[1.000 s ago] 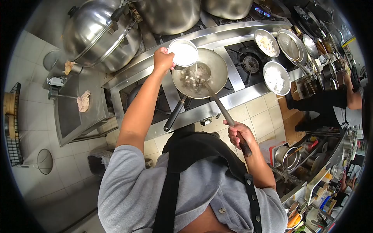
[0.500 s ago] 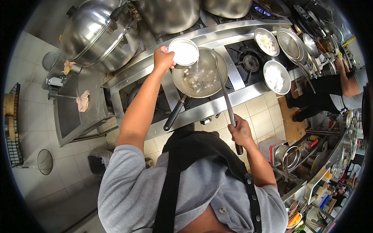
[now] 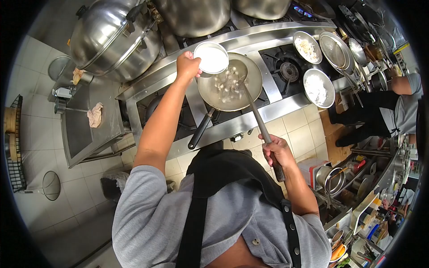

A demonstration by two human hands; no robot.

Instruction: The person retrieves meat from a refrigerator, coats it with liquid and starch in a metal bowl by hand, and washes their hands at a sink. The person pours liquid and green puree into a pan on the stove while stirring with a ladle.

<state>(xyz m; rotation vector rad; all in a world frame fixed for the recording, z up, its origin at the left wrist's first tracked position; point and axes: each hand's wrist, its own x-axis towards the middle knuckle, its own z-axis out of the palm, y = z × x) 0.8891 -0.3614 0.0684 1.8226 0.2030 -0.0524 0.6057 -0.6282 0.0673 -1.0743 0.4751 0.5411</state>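
Observation:
My left hand (image 3: 188,66) grips a small round metal bowl (image 3: 211,58) of white liquid by its left rim. The bowl is tilted over the upper left edge of a frying pan (image 3: 253,85) with a black handle. In the pan lie small pale and dark food pieces (image 3: 228,82) in some liquid. My right hand (image 3: 278,152) is wrapped round the long handle of a ladle (image 3: 257,114). The ladle's head (image 3: 237,68) rests inside the pan, towards its far side, beside the food.
Right of the pan is a bare burner (image 3: 287,71), with a bowl of white contents (image 3: 317,88) and a bowl of pale pieces (image 3: 307,47). Strainers (image 3: 334,51) lie beyond. Large pots (image 3: 192,15) stand behind. A co-worker (image 3: 402,105) stands at far right.
The ladle's head has swung within the pan, and the food has gathered upward around it. My right hand has turned on the handle. The thin stream from the bowl no longer shows clearly.

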